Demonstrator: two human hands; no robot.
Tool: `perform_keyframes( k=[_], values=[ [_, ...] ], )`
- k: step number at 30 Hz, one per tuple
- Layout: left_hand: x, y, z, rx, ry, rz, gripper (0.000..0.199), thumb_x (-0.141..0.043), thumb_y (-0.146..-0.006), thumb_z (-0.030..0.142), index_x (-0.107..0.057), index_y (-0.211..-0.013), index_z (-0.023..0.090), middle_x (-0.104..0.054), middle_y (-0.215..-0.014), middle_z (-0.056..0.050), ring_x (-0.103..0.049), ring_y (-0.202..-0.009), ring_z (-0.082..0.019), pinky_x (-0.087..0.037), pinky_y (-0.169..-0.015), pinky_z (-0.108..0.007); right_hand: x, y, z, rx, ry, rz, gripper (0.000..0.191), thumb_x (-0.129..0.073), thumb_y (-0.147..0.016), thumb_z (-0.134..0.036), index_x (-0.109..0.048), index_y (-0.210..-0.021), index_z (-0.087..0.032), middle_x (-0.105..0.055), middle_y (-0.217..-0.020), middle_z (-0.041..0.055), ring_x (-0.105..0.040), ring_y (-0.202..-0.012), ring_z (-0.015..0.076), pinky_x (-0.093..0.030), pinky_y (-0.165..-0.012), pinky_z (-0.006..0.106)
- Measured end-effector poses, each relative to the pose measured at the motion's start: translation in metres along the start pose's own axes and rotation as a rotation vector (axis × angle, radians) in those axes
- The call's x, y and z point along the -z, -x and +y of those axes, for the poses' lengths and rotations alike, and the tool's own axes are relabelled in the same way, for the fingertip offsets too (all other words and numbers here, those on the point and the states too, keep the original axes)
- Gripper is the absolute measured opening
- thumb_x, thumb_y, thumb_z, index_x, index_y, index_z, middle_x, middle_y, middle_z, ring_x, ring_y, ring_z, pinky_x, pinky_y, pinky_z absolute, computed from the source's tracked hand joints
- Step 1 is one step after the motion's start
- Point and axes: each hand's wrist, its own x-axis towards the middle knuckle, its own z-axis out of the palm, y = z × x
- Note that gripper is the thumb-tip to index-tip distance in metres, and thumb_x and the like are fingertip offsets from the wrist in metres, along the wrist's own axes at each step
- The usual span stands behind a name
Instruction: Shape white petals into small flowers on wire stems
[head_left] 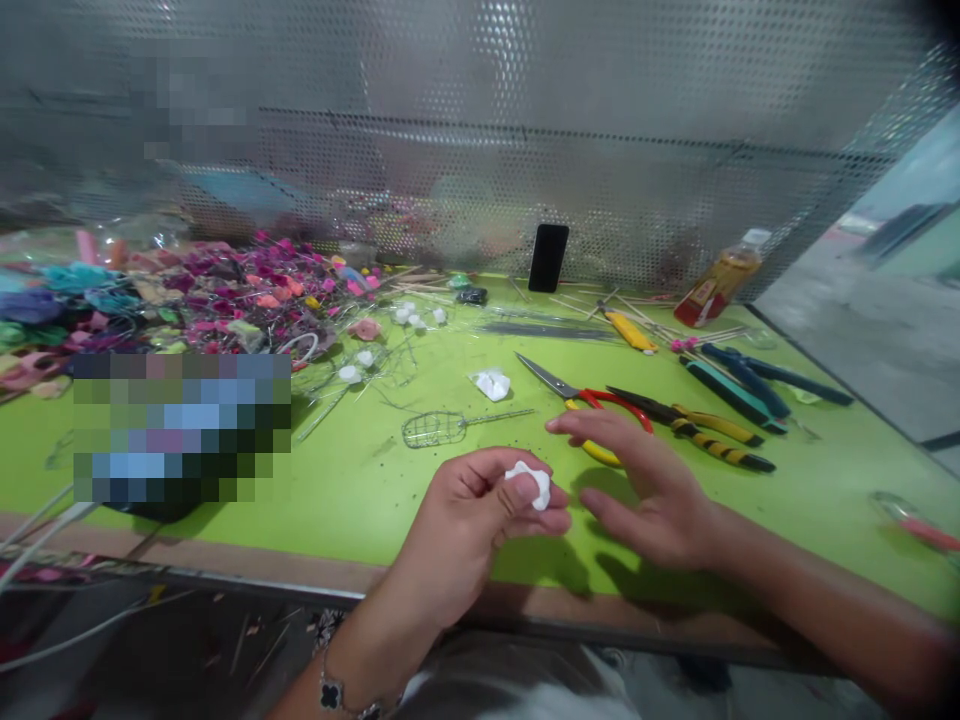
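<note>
Between the thumb and fingers of my left hand (472, 515) is a small white petal-like piece (537, 486) with a wavy edge. My right hand (652, 490) is just to the right, its thumb and fingers spread, holding nothing. Beyond my hands lies a flat, paddle-shaped frame of twisted wire (435, 429). A second white crumpled piece (493, 384) rests behind that frame. Close past my right fingers are scissors (559, 378) with red and yellow handles, partly covered by the hand.
Pliers (686, 425) and other cutters (739, 390) lie at the right. A phone (550, 257) leans against the perforated metal screen (450, 180), with a drink bottle (716, 283) farther right. Colourful wired pieces (255, 300) heap up at the left, behind a blurred-out device (184, 435) with cables.
</note>
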Motion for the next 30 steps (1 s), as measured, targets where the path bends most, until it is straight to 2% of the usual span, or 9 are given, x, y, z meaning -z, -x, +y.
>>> perform_keyframes(
  k=[6, 9, 12, 15, 19, 22, 25, 27, 30],
  values=[
    [0.002, 0.003, -0.001, -0.048, -0.166, -0.088, 0.032, -0.09, -0.091, 0.04, -0.075, -0.078, 0.014, -0.073, -0.063, -0.001, -0.069, -0.048, -0.01, -0.053, -0.053, -0.018, 0.004, -0.001, -0.005, 0.052, 0.012, -0.01, 0.071, -0.071, -0.099, -0.019, -0.048, -0.166, -0.029, -0.068, -0.152, 0.0087, -0.061, -0.143, 0.0235, -0.048, -0.125, 0.037],
    [0.001, 0.003, -0.002, -0.043, -0.116, -0.082, 0.026, -0.085, -0.095, 0.039, -0.078, -0.09, 0.015, -0.077, -0.074, -0.003, -0.075, -0.063, -0.014, -0.06, -0.064, -0.022, 0.004, -0.002, -0.009, 0.072, 0.013, -0.066, 0.072, -0.071, -0.102, -0.029, -0.044, -0.169, -0.026, -0.065, -0.157, 0.0118, -0.061, -0.145, 0.0262, -0.05, -0.124, 0.039],
    [0.0, 0.002, -0.003, -0.015, 0.017, -0.124, 0.028, -0.088, -0.09, 0.038, -0.079, -0.101, 0.015, -0.079, -0.09, -0.006, -0.077, -0.083, -0.017, -0.065, -0.081, -0.029, 0.004, -0.004, -0.012, 0.103, 0.064, -0.121, 0.075, -0.068, -0.106, -0.03, -0.036, -0.174, -0.025, -0.059, -0.164, 0.0138, -0.056, -0.153, 0.0269, -0.048, -0.127, 0.039],
    [0.001, 0.001, -0.004, -0.033, -0.016, -0.17, 0.027, -0.093, -0.087, 0.032, -0.072, -0.096, 0.018, -0.073, -0.083, 0.001, -0.073, -0.073, -0.011, -0.061, -0.073, -0.022, 0.004, -0.005, -0.012, 0.105, 0.054, -0.148, 0.075, -0.066, -0.107, -0.031, -0.034, -0.175, -0.027, -0.053, -0.17, 0.0133, -0.052, -0.156, 0.027, -0.046, -0.129, 0.041],
    [0.002, 0.003, -0.005, -0.012, -0.073, -0.218, 0.019, -0.078, -0.102, 0.035, -0.066, -0.101, 0.021, -0.072, -0.075, 0.003, -0.072, -0.062, -0.01, -0.058, -0.064, -0.02, 0.006, -0.005, -0.01, 0.078, 0.043, -0.142, 0.072, -0.066, -0.107, -0.031, -0.036, -0.174, -0.029, -0.053, -0.17, 0.0125, -0.052, -0.156, 0.0265, -0.046, -0.129, 0.041],
    [0.0, 0.004, -0.007, 0.019, -0.047, -0.208, 0.017, -0.069, -0.107, 0.035, -0.068, -0.116, 0.021, -0.078, -0.082, -0.001, -0.078, -0.067, -0.015, -0.062, -0.069, -0.024, 0.007, -0.005, -0.008, 0.08, 0.038, -0.135, 0.072, -0.065, -0.108, -0.029, -0.037, -0.173, -0.028, -0.055, -0.169, 0.0119, -0.052, -0.156, 0.0247, -0.044, -0.13, 0.04],
    [-0.002, 0.004, -0.007, 0.028, -0.004, -0.148, 0.028, -0.07, -0.106, 0.031, -0.07, -0.131, 0.019, -0.082, -0.087, -0.005, -0.081, -0.076, -0.018, -0.066, -0.079, -0.03, 0.008, -0.005, -0.008, 0.08, 0.016, -0.119, 0.071, -0.064, -0.108, -0.031, -0.036, -0.173, -0.028, -0.055, -0.169, 0.011, -0.052, -0.156, 0.0243, -0.044, -0.13, 0.039],
    [-0.003, 0.003, -0.004, 0.045, 0.025, -0.097, 0.028, -0.072, -0.103, 0.028, -0.074, -0.13, 0.018, -0.085, -0.092, -0.008, -0.083, -0.083, -0.019, -0.066, -0.086, -0.031, 0.007, -0.005, -0.009, 0.072, 0.011, -0.106, 0.075, -0.067, -0.107, -0.033, -0.035, -0.174, -0.029, -0.055, -0.17, 0.011, -0.052, -0.157, 0.026, -0.046, -0.129, 0.04],
    [-0.003, 0.002, 0.001, 0.072, 0.077, -0.091, 0.018, -0.072, -0.1, 0.025, -0.08, -0.114, 0.017, -0.087, -0.103, -0.012, -0.084, -0.091, -0.021, -0.066, -0.09, -0.032, 0.002, -0.004, -0.01, 0.018, 0.026, -0.054, 0.084, -0.075, -0.102, -0.033, -0.033, -0.175, -0.032, -0.057, -0.168, 0.0118, -0.059, -0.152, 0.0282, -0.051, -0.125, 0.044]
  ],
)
